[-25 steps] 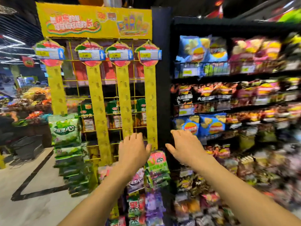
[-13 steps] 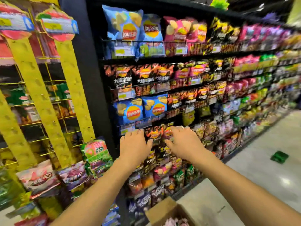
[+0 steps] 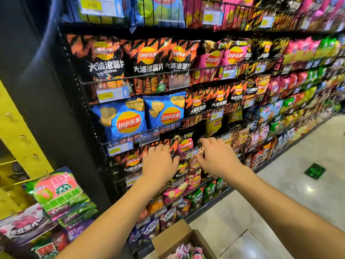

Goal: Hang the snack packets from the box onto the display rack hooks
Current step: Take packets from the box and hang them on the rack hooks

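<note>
Both hands empty, fingers spread: left hand (image 3: 158, 163), right hand (image 3: 217, 158). Box (image 3: 173, 238) of snack packets (image 3: 186, 251) lies near, below them.

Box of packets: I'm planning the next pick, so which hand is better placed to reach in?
Left, narrowly. The left hand and right hand are both empty with fingers relaxed, and the box sits low between them. The yellow rack stands on the left side.
</note>
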The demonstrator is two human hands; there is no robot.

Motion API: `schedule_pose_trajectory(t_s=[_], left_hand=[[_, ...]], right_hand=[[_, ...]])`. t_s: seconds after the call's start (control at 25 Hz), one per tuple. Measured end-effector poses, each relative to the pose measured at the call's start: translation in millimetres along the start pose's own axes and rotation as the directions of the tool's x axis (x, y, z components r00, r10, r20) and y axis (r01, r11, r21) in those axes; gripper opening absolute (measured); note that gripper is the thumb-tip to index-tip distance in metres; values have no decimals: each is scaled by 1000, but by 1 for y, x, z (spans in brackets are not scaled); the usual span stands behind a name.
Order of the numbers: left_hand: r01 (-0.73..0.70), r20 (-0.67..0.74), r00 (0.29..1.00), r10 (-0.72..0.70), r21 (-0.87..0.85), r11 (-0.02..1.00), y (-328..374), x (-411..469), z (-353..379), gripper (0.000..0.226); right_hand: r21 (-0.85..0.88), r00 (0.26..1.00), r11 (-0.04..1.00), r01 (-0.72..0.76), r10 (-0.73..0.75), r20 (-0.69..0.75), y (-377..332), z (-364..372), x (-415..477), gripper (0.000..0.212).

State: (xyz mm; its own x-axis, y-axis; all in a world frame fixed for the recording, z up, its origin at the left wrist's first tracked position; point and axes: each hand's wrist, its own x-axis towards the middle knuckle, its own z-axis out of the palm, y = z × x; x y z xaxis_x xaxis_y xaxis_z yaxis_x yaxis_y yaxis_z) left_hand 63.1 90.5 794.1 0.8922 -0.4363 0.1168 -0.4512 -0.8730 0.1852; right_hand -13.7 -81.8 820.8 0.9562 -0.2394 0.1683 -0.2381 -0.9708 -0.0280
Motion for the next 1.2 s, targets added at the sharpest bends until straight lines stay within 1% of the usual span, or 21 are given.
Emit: schedule_pose_trajectory(t_s=[0.16,0.28,0.44,0.56,0.72,0.92,1.04,1.2], left_hand=[[29,31,999,-28,-14,999,6,42,22,62],[69,57,996,-67,-29,997,5,63,45,61],[167,124,979,-165,-11,986,5,81,83,61],[262,169,950,-261,17,965,5,89,119,60],[409,218,890,-400,5,913,7,88,164,53],[556,322,787,-527,0,831,10,72,235,56],[630,383,718,-581,-3,777,6,54,289,58],[668,483,642,-596,29,743,-6,24,374,64]], right_hand=[[-9,999,1000,5,-5,39,18,21,44,64],[8,994,1000,19,-20,112,26,44,72,67],[63,979,993,100,-109,174,35,86,105,66],[94,953,979,183,-200,228,43,125,122,66],[136,895,949,286,-315,316,59,175,136,65],[178,799,907,383,-421,428,75,250,132,55],[205,732,903,379,-428,531,76,306,119,57],[204,669,902,381,-422,613,77,387,85,57]])
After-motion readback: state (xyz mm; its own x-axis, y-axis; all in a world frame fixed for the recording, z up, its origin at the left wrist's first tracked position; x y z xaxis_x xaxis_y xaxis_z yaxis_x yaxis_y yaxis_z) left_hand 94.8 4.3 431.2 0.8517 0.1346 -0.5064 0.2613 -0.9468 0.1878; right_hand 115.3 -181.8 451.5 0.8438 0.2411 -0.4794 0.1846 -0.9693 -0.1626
